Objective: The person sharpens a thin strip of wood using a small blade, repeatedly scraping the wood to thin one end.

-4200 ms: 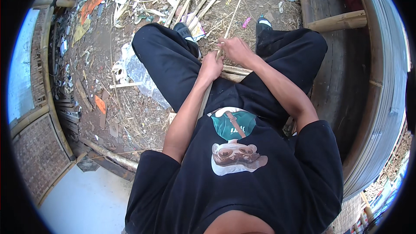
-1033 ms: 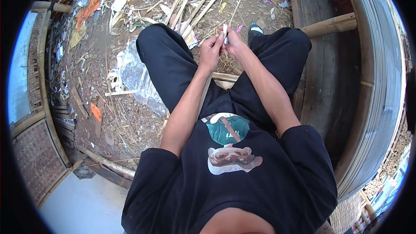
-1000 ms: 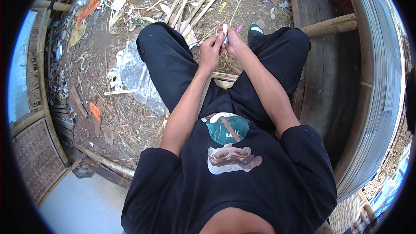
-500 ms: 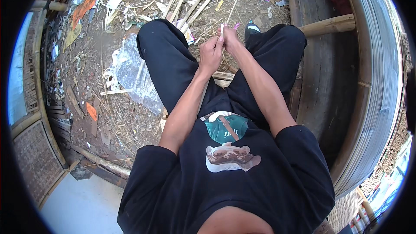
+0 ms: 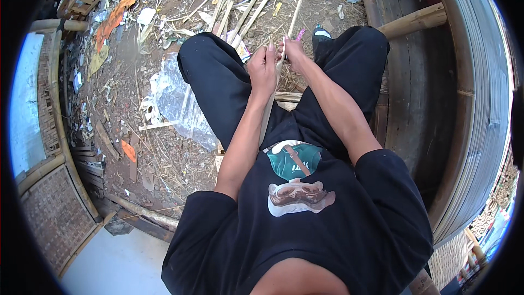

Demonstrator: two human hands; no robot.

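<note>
– Grip, noted left to right?
– Bare left hand (image 5: 263,74): fingers curled, thumb up, set against a long, pale tan, flat bamboo-like strip (image 5: 296,13). Cannot tell whether it is clamped or merely guiding. Bare right hand (image 5: 293,52): fingers folded onto that strip, slightly farther out. Anything else inside that fist is hidden.

– Position of the strip?
– Between the thighs, running from the lap up past both hands and away over the ground. Reads as one length; the hands cover its middle.

– Why so held?
– Judgement: the near end lies along the body, likely for steadiness; two hands close together probably limit wobble there.

– Surroundings, left to right?
– Crumpled clear plastic sheet (image 5: 180,104) on the ground, just beside the left leg. Next, loosely fanned pale wooden strips (image 5: 255,13) beyond the left knee, presumably laid forward to leave the lap free. Black cloth trousers (image 5: 215,71), knees spread wide, which seems to give the forearms room. Far right, a round tan bamboo pole (image 5: 417,22) beyond the right knee, apart from the hands.
</note>
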